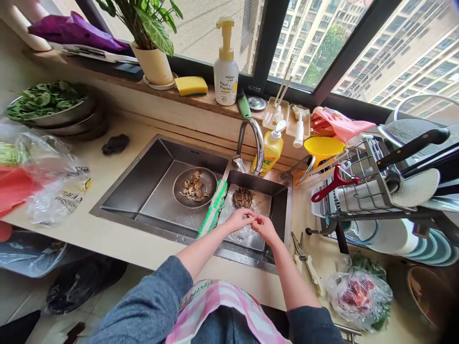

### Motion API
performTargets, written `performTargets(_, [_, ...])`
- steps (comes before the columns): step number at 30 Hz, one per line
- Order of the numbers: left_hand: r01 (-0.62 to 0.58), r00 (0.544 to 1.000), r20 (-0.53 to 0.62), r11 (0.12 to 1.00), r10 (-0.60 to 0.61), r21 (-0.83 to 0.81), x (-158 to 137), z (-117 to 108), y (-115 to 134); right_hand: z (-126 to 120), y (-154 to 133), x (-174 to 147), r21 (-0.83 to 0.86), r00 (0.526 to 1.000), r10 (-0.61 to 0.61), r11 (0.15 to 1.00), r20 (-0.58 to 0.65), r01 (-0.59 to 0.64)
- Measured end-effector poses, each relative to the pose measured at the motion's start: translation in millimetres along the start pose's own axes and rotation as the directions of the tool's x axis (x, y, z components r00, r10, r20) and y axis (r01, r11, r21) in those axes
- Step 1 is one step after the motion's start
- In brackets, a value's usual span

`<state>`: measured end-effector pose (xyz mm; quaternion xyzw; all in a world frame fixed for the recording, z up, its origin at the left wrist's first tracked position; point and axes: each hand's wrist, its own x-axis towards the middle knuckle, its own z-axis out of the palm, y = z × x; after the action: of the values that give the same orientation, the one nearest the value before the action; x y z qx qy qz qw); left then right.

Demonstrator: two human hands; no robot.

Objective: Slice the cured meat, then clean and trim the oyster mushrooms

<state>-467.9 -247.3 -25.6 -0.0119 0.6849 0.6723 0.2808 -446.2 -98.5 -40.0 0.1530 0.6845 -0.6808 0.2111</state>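
Observation:
Above the smaller right sink basin, my left hand and my right hand meet fingertip to fingertip. The fingers of both are closed in a pinch. Whatever lies between them is too small and too covered to name. Just beyond my fingers, a brown clump that looks like mushrooms rests on the wet basin floor. In the larger left basin stands a round metal bowl with torn brown mushroom pieces in it. A green and white cloth hangs over the divider between the basins.
The curved faucet rises behind the divider, beside a yellow soap bottle. Pliers and a plastic-wrapped bundle lie right of the sink, below a dish rack. Stacked bowls with leafy greens stand at left.

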Motion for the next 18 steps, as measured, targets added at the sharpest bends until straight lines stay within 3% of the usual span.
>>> performTargets(3, [0.069, 0.986, -0.135, 0.980, -0.095, -0.187, -3.3, 5.6, -0.7, 6.2, -5.1, -4.5, 0.088, 0.998, -0.050, 0.995, -0.031, 0.052])
performTargets(7, [0.112, 0.963, -0.181, 0.910, -0.198, -0.399, -11.2, 8.4, -3.1, 11.8, -9.5, -12.8, 0.266, 0.998, -0.033, 0.963, -0.049, 0.045])
performTargets(18, [-0.092, 0.945, -0.326, 0.966, 0.008, -0.243, -21.5, 19.2, -2.6, 16.7, -13.1, -10.6, 0.139, 0.991, -0.127, 0.982, -0.033, 0.131])
